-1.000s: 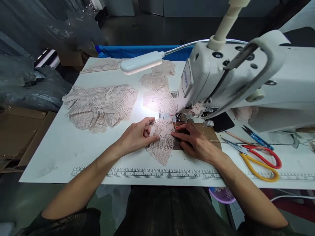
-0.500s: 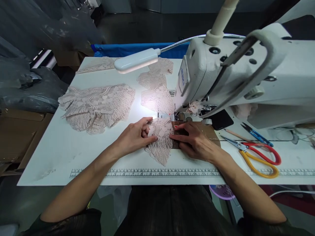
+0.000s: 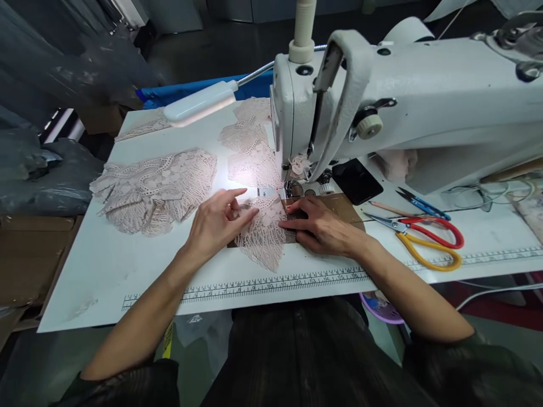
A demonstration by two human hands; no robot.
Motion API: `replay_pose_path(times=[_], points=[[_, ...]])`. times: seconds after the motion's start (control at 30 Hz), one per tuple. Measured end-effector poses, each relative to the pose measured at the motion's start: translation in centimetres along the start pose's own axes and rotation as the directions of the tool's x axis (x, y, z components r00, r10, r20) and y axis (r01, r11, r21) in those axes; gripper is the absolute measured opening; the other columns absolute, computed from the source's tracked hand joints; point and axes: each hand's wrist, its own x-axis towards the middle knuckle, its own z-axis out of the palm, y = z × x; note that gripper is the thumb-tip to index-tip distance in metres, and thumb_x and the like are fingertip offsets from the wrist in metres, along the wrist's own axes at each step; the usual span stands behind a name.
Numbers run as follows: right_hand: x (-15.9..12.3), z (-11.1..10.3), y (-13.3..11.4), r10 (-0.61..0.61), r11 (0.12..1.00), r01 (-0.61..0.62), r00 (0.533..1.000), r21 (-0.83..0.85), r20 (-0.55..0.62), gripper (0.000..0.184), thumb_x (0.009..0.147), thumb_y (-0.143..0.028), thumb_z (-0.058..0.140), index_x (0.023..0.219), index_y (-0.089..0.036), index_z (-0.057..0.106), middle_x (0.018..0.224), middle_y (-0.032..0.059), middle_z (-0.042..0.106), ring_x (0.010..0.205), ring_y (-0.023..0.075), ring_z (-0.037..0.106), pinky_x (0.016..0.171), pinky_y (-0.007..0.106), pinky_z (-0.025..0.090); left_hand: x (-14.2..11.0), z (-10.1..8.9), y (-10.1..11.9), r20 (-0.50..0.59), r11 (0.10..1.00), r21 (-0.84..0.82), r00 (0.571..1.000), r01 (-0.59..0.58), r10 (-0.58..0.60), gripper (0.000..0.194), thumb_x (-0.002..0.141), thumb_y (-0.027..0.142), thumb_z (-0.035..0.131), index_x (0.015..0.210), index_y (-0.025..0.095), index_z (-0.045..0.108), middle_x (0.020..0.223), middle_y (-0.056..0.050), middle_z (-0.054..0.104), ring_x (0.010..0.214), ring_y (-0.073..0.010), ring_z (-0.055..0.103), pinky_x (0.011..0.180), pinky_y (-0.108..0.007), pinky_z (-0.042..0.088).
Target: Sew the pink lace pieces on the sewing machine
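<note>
A pale pink lace piece lies on the table just in front of the sewing machine's presser foot. At its left edge is my left hand, thumb and forefinger spread apart with nothing gripped between them. The thumb tip reaches over the lace edge; whether it touches cannot be made out. My right hand rests on the brown plate, its fingers stretched out and the fingertips at the lace's right edge. Behind the foot lies a chain of further lace pieces under the lamp light.
The white sewing machine fills the right side. A lamp hangs over the back. Gathered lace lies at left. Scissors, blue snips, a pencil and a black phone lie at right. A printed ruler runs along the front edge.
My left hand has let go of the lace's left edge and moved slightly left, its fingers opening. My right hand stays at the right edge. The camera view has turned to the right.
</note>
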Motion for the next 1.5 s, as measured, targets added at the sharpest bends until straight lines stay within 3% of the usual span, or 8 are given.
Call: replay_pose_path(times=[0.07,0.13,0.23,0.43,0.6,0.87,1.13,1.5], points=[[0.0,0.0,-0.1,-0.006,1.000,0.006,1.000,-0.001,-0.007,0.038,0.085,-0.012,0.054,0.117,-0.020,0.072,0.114,0.0133,0.055,0.113,0.0288,0.049,0.100,0.053,0.047,0.6,0.0,1.0,-0.044,0.957,0.240,0.982,-0.166,0.181,0.035,0.090,0.046,0.058,0.114,0.020,0.066,0.098,-0.008,0.063,0.075,-0.0181,0.057,0.057,-0.028,0.043],[0.0,0.1,-0.2,-0.007,1.000,0.007,1.000,-0.001,-0.009,0.038,0.085,-0.012,0.053,0.118,-0.020,0.072,0.113,0.0137,0.055,0.114,0.0291,0.048,0.100,0.053,0.046,1.3,0.4,1.9,0.129,0.861,0.324,0.920,-0.393,0.371,0.026,0.094,0.037,0.052,0.106,0.020,0.068,0.107,-0.010,0.065,0.086,-0.0220,0.059,0.065,-0.033,0.047],[-0.1,0.1,-0.3,0.005,1.000,-0.005,1.000,-0.004,0.004,0.039,0.085,-0.012,0.053,0.117,-0.022,0.072,0.114,0.0130,0.054,0.114,0.0289,0.048,0.101,0.053,0.045,2.4,1.5,2.6,0.354,0.740,0.255,0.772,-0.622,0.527,0.025,0.097,0.023,0.043,0.105,0.016,0.066,0.116,-0.014,0.065,0.097,-0.0246,0.059,0.083,-0.042,0.049],[-0.1,0.0,-0.3,-0.007,1.000,0.007,1.000,-0.015,0.011,0.038,0.087,-0.013,0.051,0.117,-0.023,0.072,0.109,0.0129,0.055,0.112,0.0291,0.048,0.099,0.053,0.045,3.1,2.5,1.8,0.424,0.695,0.248,0.720,-0.676,0.549,0.029,0.096,0.022,0.041,0.114,0.011,0.061,0.121,-0.020,0.061,0.104,-0.0296,0.057,0.083,-0.045,0.047],[-0.2,-0.1,-0.5,-0.008,0.999,0.009,1.000,-0.046,0.028,0.038,0.088,-0.015,0.051,0.120,-0.022,0.070,0.111,0.0132,0.054,0.112,0.0289,0.047,0.098,0.052,0.044,2.7,2.5,1.3,0.457,0.559,0.360,0.663,-0.747,0.592,0.036,0.097,0.021,0.037,0.125,0.010,0.057,0.126,-0.020,0.060,0.107,-0.0302,0.057,0.083,-0.046,0.046],[-0.5,-0.3,0.1,0.069,0.986,-0.068,0.998,-0.153,0.005,0.038,0.088,-0.016,0.052,0.120,-0.023,0.070,0.118,0.0148,0.056,0.110,0.0307,0.046,0.093,0.051,0.044,3.7,3.4,1.9,0.362,0.481,0.536,0.703,-0.694,0.612,0.044,0.100,0.030,0.036,0.126,0.003,0.060,0.139,-0.022,0.055,0.100,-0.0298,0.059,0.089,-0.048,0.044],[-0.6,-0.1,0.5,0.068,0.987,-0.071,0.997,-0.146,-0.021,0.037,0.089,-0.017,0.052,0.122,-0.022,0.069,0.117,0.0142,0.057,0.110,0.0300,0.048,0.092,0.049,0.045,3.7,3.5,1.0,0.270,0.624,0.415,0.745,-0.662,0.610,0.043,0.098,0.033,0.042,0.129,0.007,0.058,0.146,-0.018,0.051,0.112,-0.0321,0.056,0.092,-0.051,0.042],[-0.6,0.0,0.5,0.086,0.986,-0.090,0.996,-0.142,-0.029,0.036,0.091,-0.018,0.052,0.123,-0.023,0.068,0.117,0.0138,0.058,0.110,0.0306,0.049,0.091,0.050,0.047,3.6,4.2,0.4,0.212,0.685,0.347,0.765,-0.641,0.608,0.044,0.098,0.032,0.041,0.132,0.008,0.056,0.145,-0.017,0.052,0.120,-0.0328,0.053,0.101,-0.054,0.038]])
